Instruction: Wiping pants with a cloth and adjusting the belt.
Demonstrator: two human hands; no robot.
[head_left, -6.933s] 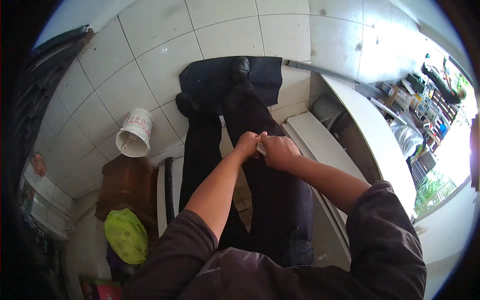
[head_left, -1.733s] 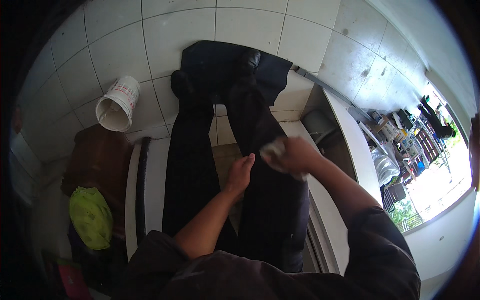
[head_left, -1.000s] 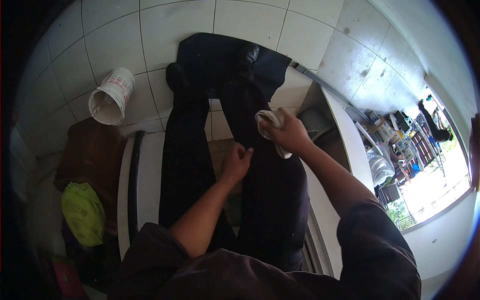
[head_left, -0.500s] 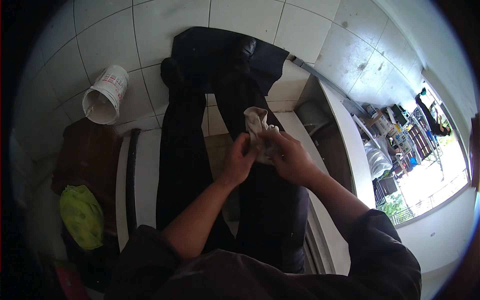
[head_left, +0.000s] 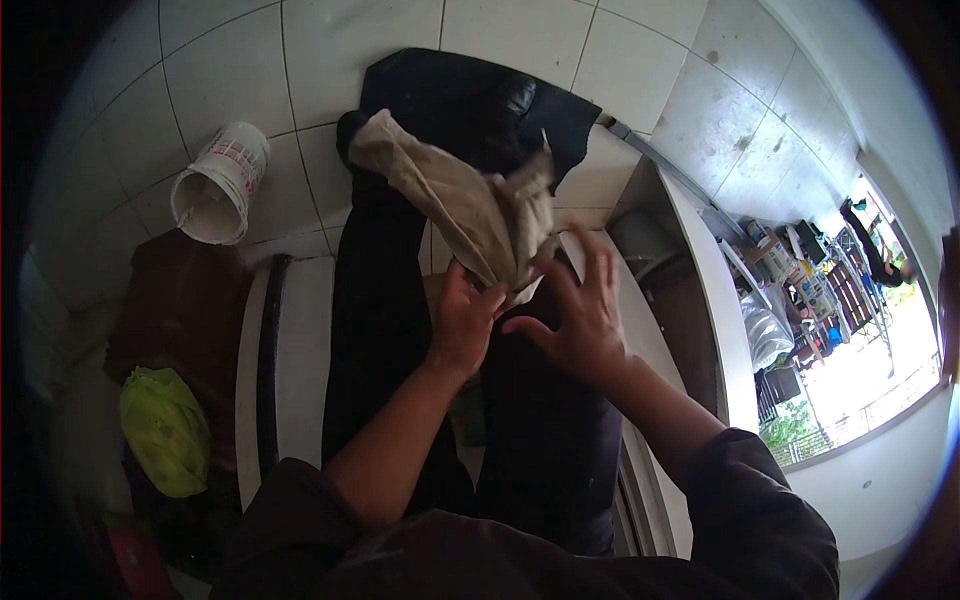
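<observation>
Left hand closed, gripping lower end of beige cloth. Right hand open beside it, fingers spread, just touching cloth edge. Cloth hangs above dark trousers spread over white bench. Left of trousers: green bag on brown stool. Beyond, white bucket tipped on side, inside bare. White tiled floor behind.

Daylight glares from the right; left side dim, edges warped and vignetted.
</observation>
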